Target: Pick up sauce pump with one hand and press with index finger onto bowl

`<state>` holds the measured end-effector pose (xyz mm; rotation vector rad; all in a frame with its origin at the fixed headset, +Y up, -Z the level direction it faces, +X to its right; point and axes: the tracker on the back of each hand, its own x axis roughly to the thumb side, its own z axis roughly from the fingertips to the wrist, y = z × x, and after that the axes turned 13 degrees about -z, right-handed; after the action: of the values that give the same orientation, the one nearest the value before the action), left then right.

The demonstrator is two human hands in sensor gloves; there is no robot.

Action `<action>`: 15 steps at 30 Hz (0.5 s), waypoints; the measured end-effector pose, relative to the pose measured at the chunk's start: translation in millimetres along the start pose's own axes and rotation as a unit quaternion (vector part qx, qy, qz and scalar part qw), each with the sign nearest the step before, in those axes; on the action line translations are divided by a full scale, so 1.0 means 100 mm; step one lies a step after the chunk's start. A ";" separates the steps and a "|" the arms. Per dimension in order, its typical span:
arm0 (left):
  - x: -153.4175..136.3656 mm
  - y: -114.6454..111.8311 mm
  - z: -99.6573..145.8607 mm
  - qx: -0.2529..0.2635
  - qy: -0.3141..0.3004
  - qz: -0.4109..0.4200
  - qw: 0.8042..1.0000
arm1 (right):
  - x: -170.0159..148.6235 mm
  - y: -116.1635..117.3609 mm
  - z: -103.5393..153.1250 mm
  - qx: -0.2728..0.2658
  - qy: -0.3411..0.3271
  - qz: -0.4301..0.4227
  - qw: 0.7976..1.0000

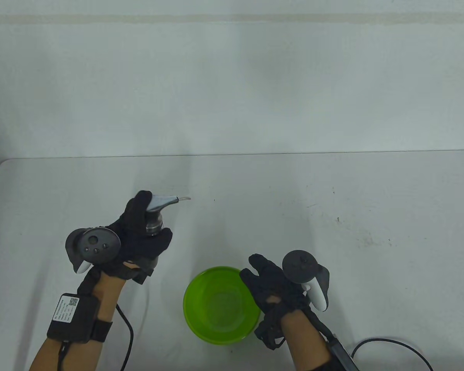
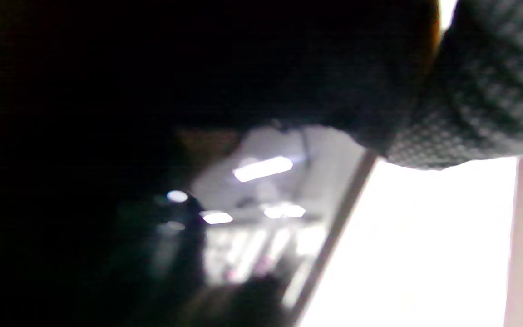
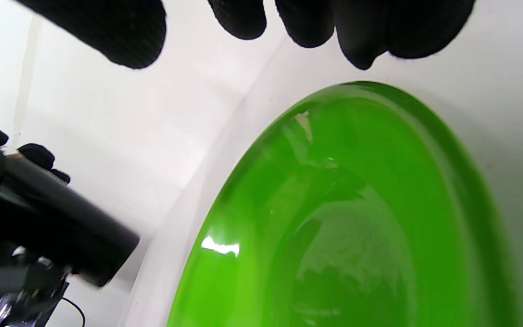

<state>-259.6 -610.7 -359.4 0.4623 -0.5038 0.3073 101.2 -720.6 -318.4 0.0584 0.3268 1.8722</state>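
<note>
Two hands up: left hand [image 1: 139, 239] gripping pump [image 1: 158, 210], finger atop its head, spout aimed right; right hand [image 1: 272, 286] loosely spread, touching green bowl [image 1: 201, 309] rim.

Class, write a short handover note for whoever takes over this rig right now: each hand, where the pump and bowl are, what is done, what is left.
Left hand grips the sauce pump, lifted off the table, nozzle pointing right.
Right hand is open, resting by the green bowl at its right rim.
Bowl looks empty.
Done: pump picked up.
Left: bring the nozzle over the bowl, press with the index finger.
</note>
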 end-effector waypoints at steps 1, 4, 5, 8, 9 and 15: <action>0.09 0.04 0.03 -0.038 -0.020 0.000 0.999 | 0.01 -0.01 0.00 0.000 -0.001 0.000 1.000; 0.26 0.09 0.17 -0.095 -0.040 0.009 0.995 | 0.01 -0.01 0.01 -0.001 -0.003 -0.003 1.000; 0.33 0.09 0.24 -0.125 -0.052 0.008 0.991 | 0.01 0.00 0.01 0.001 -0.004 -0.002 1.000; 0.50 0.02 0.44 -0.201 -0.076 -0.027 0.976 | 0.00 0.01 0.01 0.002 -0.005 -0.001 1.000; 0.54 -0.01 0.49 -0.212 -0.079 -0.038 0.973 | 0.00 0.01 0.01 0.000 -0.006 -0.001 1.000; 0.55 -0.28 0.69 -0.237 -0.049 -0.048 0.969 | 0.00 -0.01 0.02 -0.003 -0.008 -0.003 1.000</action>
<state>-229.5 -659.8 -286.1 0.0351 -0.6290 0.0642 102.3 -719.7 -317.1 0.0679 0.3093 1.8655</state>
